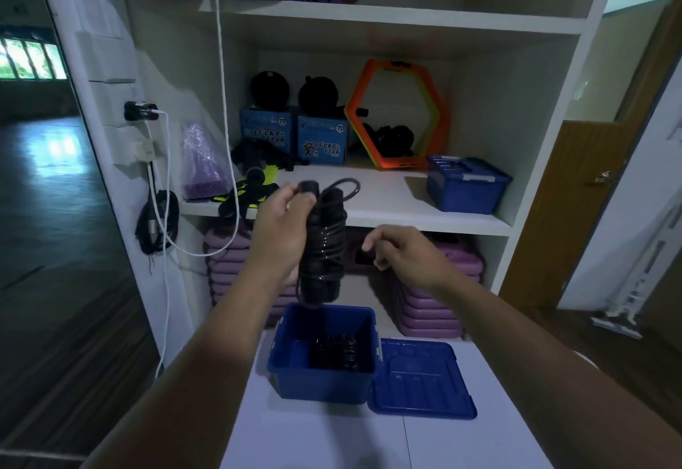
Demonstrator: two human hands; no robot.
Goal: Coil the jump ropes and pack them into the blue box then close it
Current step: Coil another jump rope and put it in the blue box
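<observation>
Black jump rope [324,243]; blue box [324,380], blue lid [420,380]; orange hexagon frame [396,114]; purple mats [435,306].

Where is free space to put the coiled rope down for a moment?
The white table is bare in front of the open blue box and its lid. The middle shelf is bare between the orange hexagon frame and the closed blue box. Its left end is crowded.
</observation>
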